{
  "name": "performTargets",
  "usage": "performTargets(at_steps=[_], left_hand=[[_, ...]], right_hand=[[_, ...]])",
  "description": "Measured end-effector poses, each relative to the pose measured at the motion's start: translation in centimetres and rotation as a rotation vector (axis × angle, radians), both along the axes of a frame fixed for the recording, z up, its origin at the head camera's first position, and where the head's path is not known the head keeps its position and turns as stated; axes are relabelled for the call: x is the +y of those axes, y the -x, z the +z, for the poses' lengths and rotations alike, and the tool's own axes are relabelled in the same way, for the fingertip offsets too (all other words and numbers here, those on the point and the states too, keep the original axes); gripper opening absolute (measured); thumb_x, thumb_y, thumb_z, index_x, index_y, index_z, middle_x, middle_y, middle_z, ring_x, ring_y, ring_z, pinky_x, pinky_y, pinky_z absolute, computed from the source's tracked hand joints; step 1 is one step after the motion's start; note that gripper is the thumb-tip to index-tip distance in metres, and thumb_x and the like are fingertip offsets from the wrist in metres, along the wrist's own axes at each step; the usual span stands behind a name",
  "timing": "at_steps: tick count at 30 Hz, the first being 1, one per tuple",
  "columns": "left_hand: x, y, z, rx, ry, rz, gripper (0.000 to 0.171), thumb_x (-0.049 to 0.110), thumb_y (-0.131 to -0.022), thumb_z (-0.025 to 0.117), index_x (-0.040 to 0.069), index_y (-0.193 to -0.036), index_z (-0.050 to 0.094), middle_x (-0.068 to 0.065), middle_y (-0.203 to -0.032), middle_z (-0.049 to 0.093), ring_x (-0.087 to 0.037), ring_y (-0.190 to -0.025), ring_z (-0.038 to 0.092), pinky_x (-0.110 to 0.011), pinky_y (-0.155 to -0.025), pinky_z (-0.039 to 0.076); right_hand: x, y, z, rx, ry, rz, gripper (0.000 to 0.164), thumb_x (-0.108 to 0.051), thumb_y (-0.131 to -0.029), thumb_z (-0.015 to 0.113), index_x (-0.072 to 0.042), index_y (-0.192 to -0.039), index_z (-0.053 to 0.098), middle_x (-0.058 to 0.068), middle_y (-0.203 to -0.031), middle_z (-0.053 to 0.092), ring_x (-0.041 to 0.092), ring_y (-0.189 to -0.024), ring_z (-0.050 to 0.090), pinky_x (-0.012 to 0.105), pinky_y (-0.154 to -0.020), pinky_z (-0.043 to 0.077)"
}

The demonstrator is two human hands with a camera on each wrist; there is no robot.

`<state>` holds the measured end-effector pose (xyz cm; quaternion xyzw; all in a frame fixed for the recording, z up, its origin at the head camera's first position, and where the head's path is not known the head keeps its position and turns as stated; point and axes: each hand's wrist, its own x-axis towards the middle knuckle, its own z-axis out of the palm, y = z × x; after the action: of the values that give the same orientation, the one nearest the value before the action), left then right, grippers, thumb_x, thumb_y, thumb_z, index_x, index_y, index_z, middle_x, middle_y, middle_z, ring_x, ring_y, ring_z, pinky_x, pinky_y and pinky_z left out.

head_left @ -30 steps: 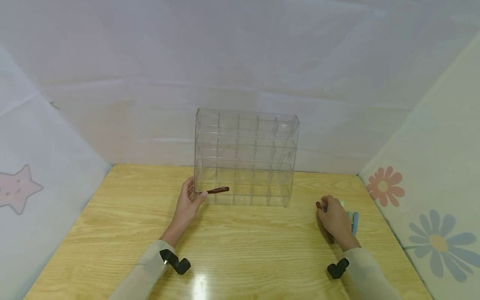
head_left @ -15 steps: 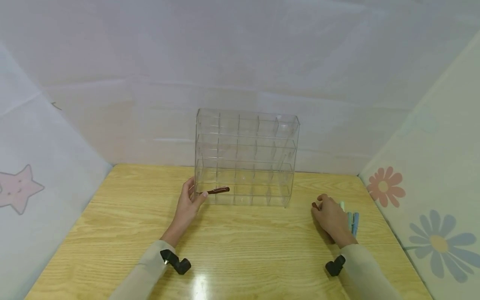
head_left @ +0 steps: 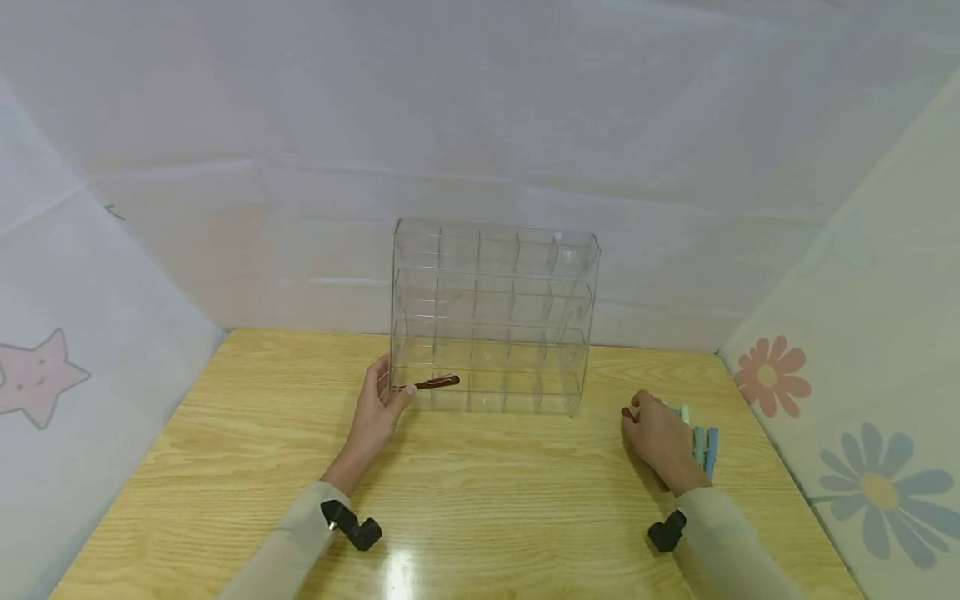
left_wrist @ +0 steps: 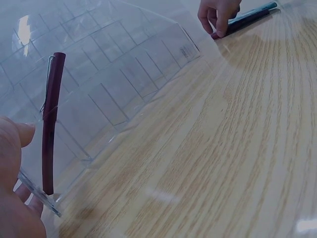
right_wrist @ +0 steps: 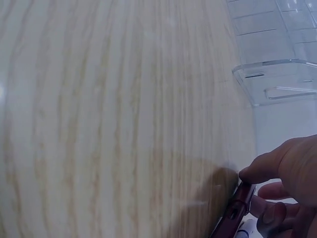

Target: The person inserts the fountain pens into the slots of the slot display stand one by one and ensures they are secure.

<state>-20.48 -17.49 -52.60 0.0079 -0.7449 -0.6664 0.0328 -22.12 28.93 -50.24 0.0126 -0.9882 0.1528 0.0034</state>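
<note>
A clear plastic organizer [head_left: 495, 367] with tiers of small compartments stands upright at the table's back. My left hand [head_left: 372, 410] grips its lower left side, the thumb in front and the other fingers partly behind the panel. A dark red pen [left_wrist: 53, 114] with a metal clip leans in the bottom left compartment, close to that thumb. To the right, my right hand [head_left: 660, 437] pinches one end of another dark red pen [right_wrist: 237, 210] low over the table. My hand covers most of this pen in the head view.
Beside the right hand lie a green pen [head_left: 699, 446], a blue pen [head_left: 712, 450] and a pale green pen [head_left: 685, 412], partly hidden. The wooden table [head_left: 495, 500] meets white cloth walls [head_left: 480, 125] at the back and sides.
The right hand has shifted slightly left with its dark red pen, uncovering more of the green and blue pens. The left hand and the organizer have stayed put.
</note>
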Motion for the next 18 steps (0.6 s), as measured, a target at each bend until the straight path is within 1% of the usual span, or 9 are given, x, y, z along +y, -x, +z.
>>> performTargets(at_steps=[7,11,15,18], left_hand=[[0.0,-0.1,0.1,-0.007,-0.011,-0.002,0.076,0.021,-0.111,0.060,0.014,-0.171,0.014,-0.018,-0.177,0.017,-0.041,-0.167,0.017,-0.058,-0.134,0.029],[0.1,-0.2,0.1,-0.010,-0.010,-0.005,0.077,0.022,-0.111,0.060,0.015,-0.171,0.013,-0.018,-0.178,0.016,-0.040,-0.167,0.016,-0.058,-0.133,0.030],[0.1,-0.1,0.0,0.008,-0.017,-0.006,0.076,0.021,-0.110,0.061,0.014,-0.171,0.015,-0.019,-0.177,0.019,-0.041,-0.166,0.018,-0.059,-0.133,0.030],[0.1,0.0,-0.1,0.020,-0.022,-0.002,0.075,0.019,-0.110,0.061,0.013,-0.170,0.017,-0.020,-0.176,0.021,-0.041,-0.166,0.019,-0.059,-0.134,0.029]], right_hand=[[-0.1,-0.1,0.9,-0.015,0.008,-0.015,0.040,-0.025,-0.106,0.061,0.004,-0.134,0.059,0.018,-0.099,0.078,0.017,-0.051,0.054,0.031,-0.042,0.041],[-0.2,-0.2,1.5,-0.026,0.010,-0.020,0.041,-0.027,-0.107,0.061,0.004,-0.134,0.060,0.018,-0.100,0.078,0.016,-0.050,0.055,0.031,-0.042,0.042],[-0.3,-0.4,2.0,-0.045,0.013,-0.023,0.040,-0.025,-0.106,0.063,0.006,-0.131,0.063,0.017,-0.093,0.075,0.016,-0.052,0.054,0.029,-0.043,0.041],[-0.3,-0.6,2.6,-0.065,0.024,-0.017,0.039,-0.024,-0.106,0.063,0.007,-0.129,0.066,0.012,-0.081,0.071,0.014,-0.049,0.050,0.026,-0.041,0.037]])
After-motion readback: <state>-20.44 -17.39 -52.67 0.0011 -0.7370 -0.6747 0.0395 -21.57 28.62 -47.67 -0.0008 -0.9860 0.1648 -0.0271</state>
